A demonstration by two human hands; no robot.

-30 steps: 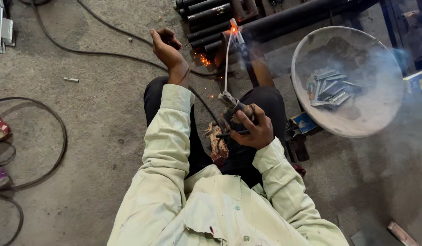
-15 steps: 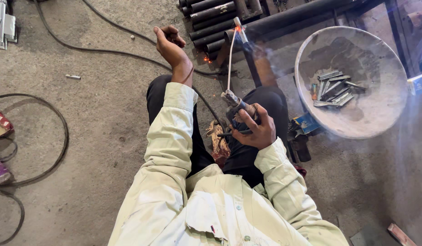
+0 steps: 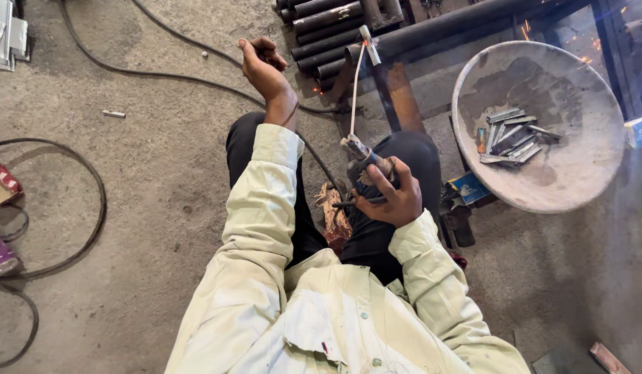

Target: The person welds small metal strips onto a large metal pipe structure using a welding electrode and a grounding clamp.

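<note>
Sparks at the rod tip have died since earlier; your right hand (image 3: 384, 197) grips the electrode holder (image 3: 366, 163) at frame centre, rod (image 3: 354, 90) pointing up toward the steel pipes (image 3: 335, 28), while your left hand (image 3: 264, 64) hangs loosely curled, empty, upper centre.

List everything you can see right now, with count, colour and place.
welding holder: one, dark, in the right hand, rod pointing up
rod: one, white, tip at the pipes
pipes: several, dark, top centre
pan: one, grey, round, right side
metal strips: a handful, grey, inside the pan
cables: several, black, across the floor at left
floor: grey concrete
sleeves: two, pale cream
left hand: raised above the knee, fingers curled, empty
right hand: closed round the holder's grip
</note>
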